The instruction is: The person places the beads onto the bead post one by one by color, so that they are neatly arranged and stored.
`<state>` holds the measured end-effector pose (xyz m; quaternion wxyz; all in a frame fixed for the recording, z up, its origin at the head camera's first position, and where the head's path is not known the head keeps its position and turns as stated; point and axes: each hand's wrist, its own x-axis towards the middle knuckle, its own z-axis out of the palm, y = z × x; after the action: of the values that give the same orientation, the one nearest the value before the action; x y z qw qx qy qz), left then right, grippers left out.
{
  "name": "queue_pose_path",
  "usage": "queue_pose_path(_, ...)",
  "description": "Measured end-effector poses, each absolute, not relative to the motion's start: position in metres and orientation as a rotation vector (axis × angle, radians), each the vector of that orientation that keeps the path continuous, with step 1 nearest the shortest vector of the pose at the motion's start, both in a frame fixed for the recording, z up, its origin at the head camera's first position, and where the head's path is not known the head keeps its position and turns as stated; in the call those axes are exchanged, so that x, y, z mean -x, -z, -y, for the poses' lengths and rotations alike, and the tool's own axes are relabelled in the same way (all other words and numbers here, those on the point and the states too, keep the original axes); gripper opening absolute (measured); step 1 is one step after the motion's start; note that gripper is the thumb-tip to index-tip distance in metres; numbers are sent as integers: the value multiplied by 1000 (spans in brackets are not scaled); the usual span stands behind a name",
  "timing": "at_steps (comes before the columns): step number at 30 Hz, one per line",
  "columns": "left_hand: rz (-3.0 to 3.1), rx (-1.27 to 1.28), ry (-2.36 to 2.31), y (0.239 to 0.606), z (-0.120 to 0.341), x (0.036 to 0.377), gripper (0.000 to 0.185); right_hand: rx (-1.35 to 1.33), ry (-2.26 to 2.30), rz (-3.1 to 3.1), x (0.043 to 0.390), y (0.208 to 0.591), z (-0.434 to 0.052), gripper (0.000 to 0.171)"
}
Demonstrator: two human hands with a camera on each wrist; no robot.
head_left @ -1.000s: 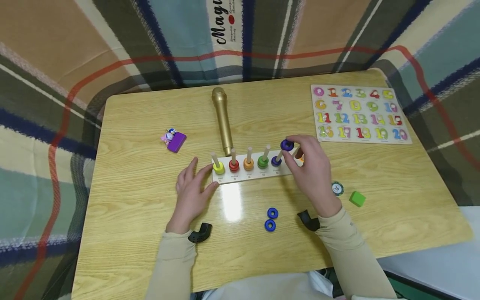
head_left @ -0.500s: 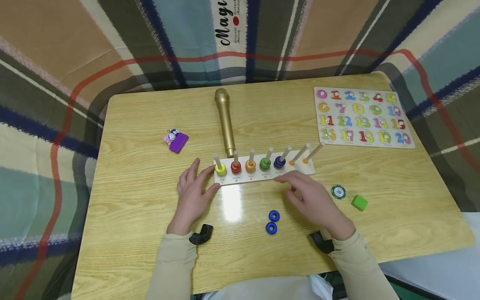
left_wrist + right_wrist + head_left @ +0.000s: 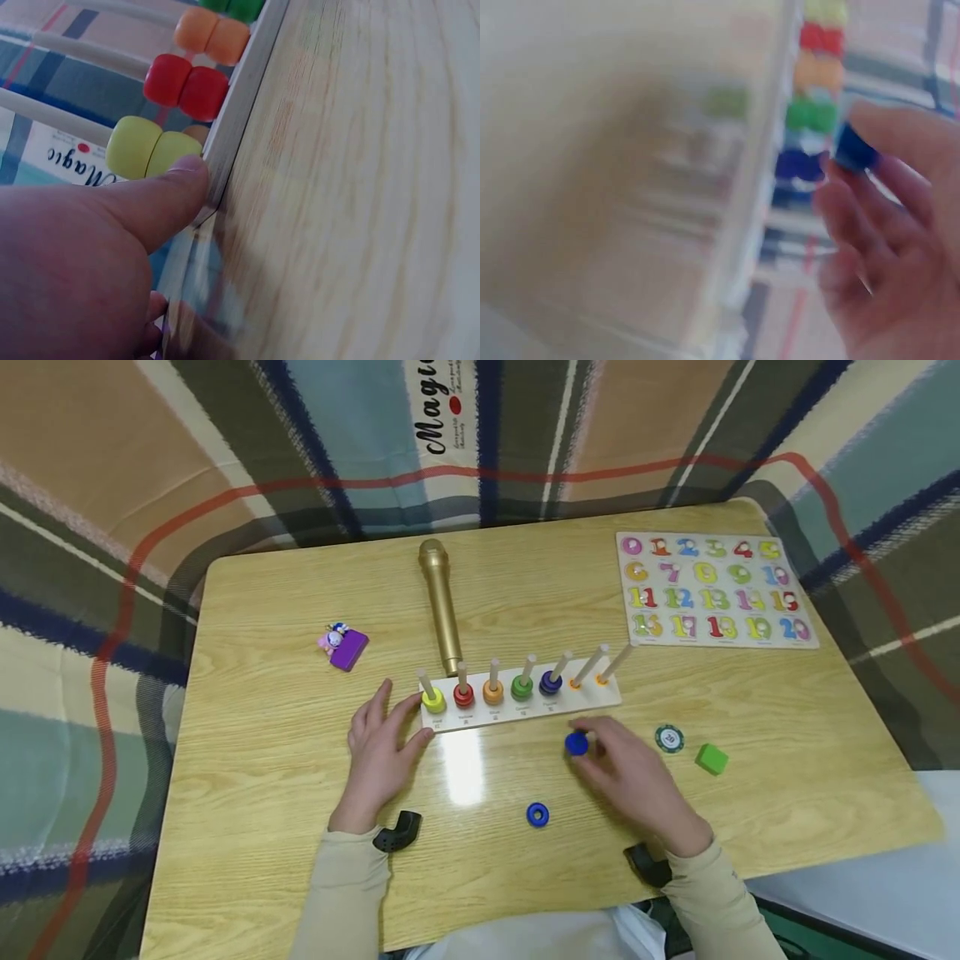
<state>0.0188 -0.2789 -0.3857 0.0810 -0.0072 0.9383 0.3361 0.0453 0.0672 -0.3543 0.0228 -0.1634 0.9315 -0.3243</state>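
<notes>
A white peg board (image 3: 596, 697) with several upright wooden pegs lies mid-table, carrying yellow (image 3: 432, 698), red (image 3: 463, 695), orange (image 3: 492, 692), green (image 3: 522, 686) and purple (image 3: 551, 682) rings. My right hand (image 3: 626, 772) pinches a blue ring (image 3: 576, 743) in its fingertips just in front of the board's right half; the right wrist view shows the blue ring (image 3: 853, 148), blurred. A second blue ring (image 3: 537, 814) lies on the table nearer me. My left hand (image 3: 381, 750) lies with straight fingers against the board's left end, thumb (image 3: 161, 196) touching the edge by the yellow ring (image 3: 146, 147).
A gold microphone (image 3: 440, 602) lies behind the board. A number puzzle board (image 3: 712, 589) sits at the back right. A poker chip (image 3: 669, 739) and a green cube (image 3: 711, 758) lie right of my right hand. A purple toy (image 3: 344, 645) lies at left.
My right hand let the purple ring drop onto its peg, drew back toward me, and picked up one of the two blue rings. The left hand stayed put.
</notes>
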Motion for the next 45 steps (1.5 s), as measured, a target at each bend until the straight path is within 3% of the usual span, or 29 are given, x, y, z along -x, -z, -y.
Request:
queue_pose_path(8, -2776, 47, -1000, 387, 280, -24, 55, 232, 1274, -3287, 2, 309, -91, 38)
queue_pose_path(20, -2798, 30, -992, 390, 278, -25, 54, 368, 1102, -3220, 24, 300, -80, 34)
queue_pose_path(28, -2797, 28, -984, 387, 278, -23, 55, 365, 1075, -3190, 19, 295, -87, 34)
queue_pose_path(36, -2792, 39, -990, 385, 279, -21, 54, 520, 1010, -3125, -3, 302, -89, 20)
queue_pose_path(38, -2795, 40, -989, 385, 278, -21, 54, 640, 945, -3019, -14, 311, -85, 24)
queue_pose_path(45, -2803, 38, -985, 384, 279, -20, 55, 999, 763, -2506, -50, 353, -58, 59)
